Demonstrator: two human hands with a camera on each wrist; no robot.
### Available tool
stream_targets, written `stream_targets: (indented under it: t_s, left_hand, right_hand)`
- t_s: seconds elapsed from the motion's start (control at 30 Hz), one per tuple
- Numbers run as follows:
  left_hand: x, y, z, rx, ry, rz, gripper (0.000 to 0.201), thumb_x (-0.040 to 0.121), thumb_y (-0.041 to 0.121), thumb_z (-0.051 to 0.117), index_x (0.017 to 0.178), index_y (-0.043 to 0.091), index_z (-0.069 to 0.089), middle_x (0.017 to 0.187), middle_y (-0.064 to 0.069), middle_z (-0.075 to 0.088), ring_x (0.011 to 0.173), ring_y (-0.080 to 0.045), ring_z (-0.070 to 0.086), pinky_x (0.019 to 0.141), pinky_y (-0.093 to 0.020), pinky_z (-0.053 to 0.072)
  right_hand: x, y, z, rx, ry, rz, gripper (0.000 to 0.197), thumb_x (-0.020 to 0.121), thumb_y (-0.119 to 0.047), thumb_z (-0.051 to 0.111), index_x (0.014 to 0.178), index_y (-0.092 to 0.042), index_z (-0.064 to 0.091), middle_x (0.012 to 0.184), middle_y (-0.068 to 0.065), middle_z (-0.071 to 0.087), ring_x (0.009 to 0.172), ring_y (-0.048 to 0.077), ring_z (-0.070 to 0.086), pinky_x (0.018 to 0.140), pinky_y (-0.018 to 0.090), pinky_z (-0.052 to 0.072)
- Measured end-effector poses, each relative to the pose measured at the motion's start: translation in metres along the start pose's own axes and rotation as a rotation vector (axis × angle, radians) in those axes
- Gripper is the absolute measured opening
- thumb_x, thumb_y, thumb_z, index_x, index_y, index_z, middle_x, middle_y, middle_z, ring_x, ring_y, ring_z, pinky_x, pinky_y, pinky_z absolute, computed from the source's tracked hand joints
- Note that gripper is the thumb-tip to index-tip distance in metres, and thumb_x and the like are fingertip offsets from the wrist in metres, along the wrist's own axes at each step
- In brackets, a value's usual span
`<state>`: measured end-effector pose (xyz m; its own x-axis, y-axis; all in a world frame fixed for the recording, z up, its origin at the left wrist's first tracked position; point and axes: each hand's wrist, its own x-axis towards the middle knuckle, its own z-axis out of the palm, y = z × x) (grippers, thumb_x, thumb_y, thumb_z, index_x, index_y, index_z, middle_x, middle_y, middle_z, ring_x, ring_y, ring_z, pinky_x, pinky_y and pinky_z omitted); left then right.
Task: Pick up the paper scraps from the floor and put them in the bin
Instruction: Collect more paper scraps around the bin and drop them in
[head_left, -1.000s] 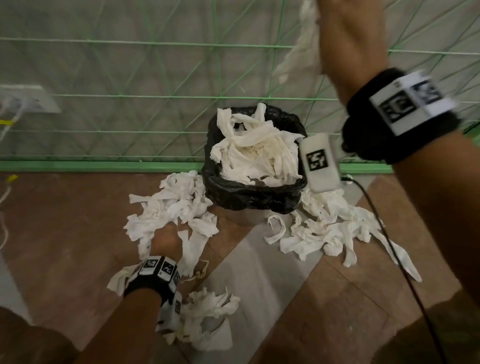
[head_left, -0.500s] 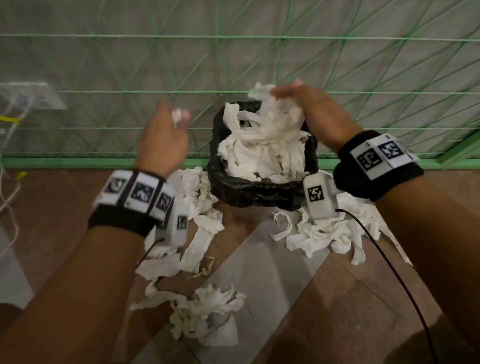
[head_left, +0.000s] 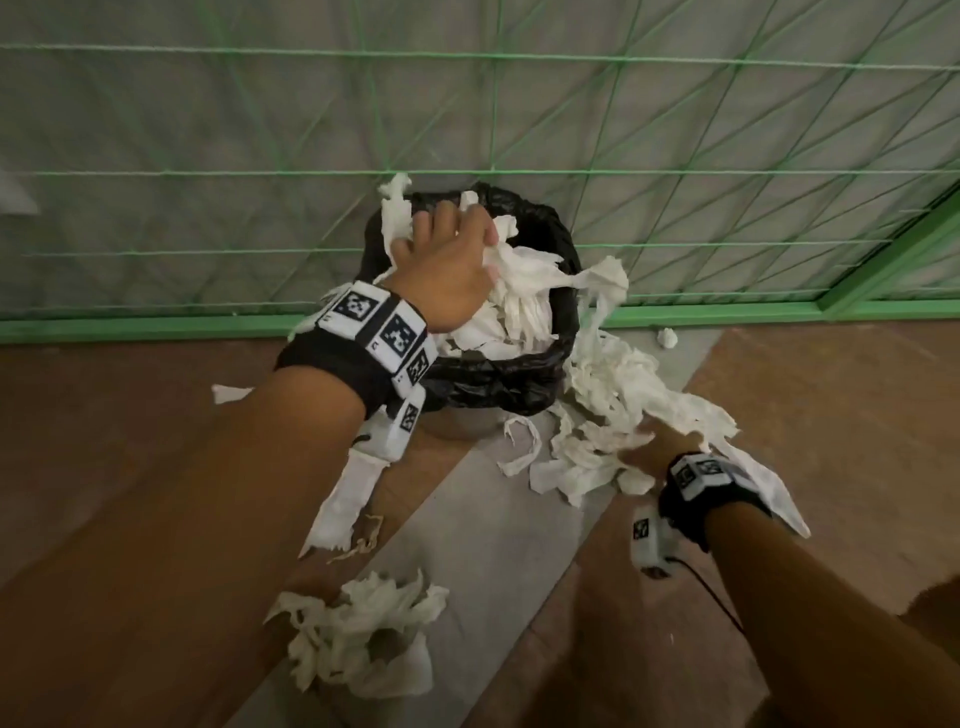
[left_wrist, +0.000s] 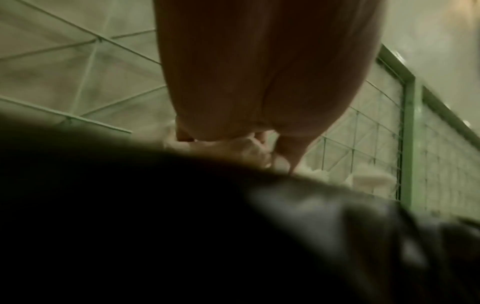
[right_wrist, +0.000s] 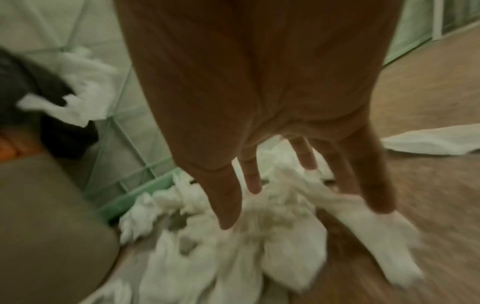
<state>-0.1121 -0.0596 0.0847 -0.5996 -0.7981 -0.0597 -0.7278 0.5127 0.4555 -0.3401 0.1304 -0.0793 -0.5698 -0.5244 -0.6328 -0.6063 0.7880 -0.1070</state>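
Paper scraps (head_left: 524, 306) heaped above rim of bin (head_left: 498, 382), one strip draped over its 3 o'clock edge. Left hand (head_left: 447, 270) over bin mouth, fingers curled into scraps. Right hand (head_left: 649, 449) on floor pile (head_left: 613, 415) at bin's 4 o'clock, fingers spread wide, gripping nothing. Crumpled clump (head_left: 363, 639) at 6 o'clock, well apart. Green mesh fence (head_left: 675, 130) just behind bin; bare floor (head_left: 831, 415) beyond pile at 3 o'clock.

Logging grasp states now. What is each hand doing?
Left hand: grips paper scraps over the bin.
Right hand: open, fingers spread on the floor pile.
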Motion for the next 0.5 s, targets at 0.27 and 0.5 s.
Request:
stream_targets:
  t_s: [0.27, 0.5]
  left_hand:
    - [-0.028, -0.018, -0.042, -0.59, 0.673, 0.031, 0.03, 0.086, 0.029, 0.051, 0.116, 0.032, 0.054, 0.121, 0.011, 0.043, 0.123, -0.013, 0.043, 0.108, -0.036, 0.034]
    - [-0.065, -0.164, 0.041, -0.367, 0.402, -0.596, 0.043, 0.086, 0.039, 0.048, 0.122, 0.015, 0.05, 0.127, -0.015, 0.055, 0.115, -0.032, 0.052, 0.101, -0.042, 0.04]
  right_hand:
    - [0.001, -0.007, 0.011, -0.294, -0.046, -0.125, 0.036, 0.086, -0.027, 0.057, 0.115, -0.006, 0.06, 0.124, 0.015, 0.061, 0.112, 0.031, 0.06, 0.089, 0.034, 0.048]
    - [-0.037, -0.027, -0.094, -0.14, 0.173, -0.138, 0.046, 0.094, -0.037, 0.053, 0.121, 0.0, 0.058, 0.127, 0.019, 0.059, 0.116, 0.033, 0.056, 0.09, 0.032, 0.042]
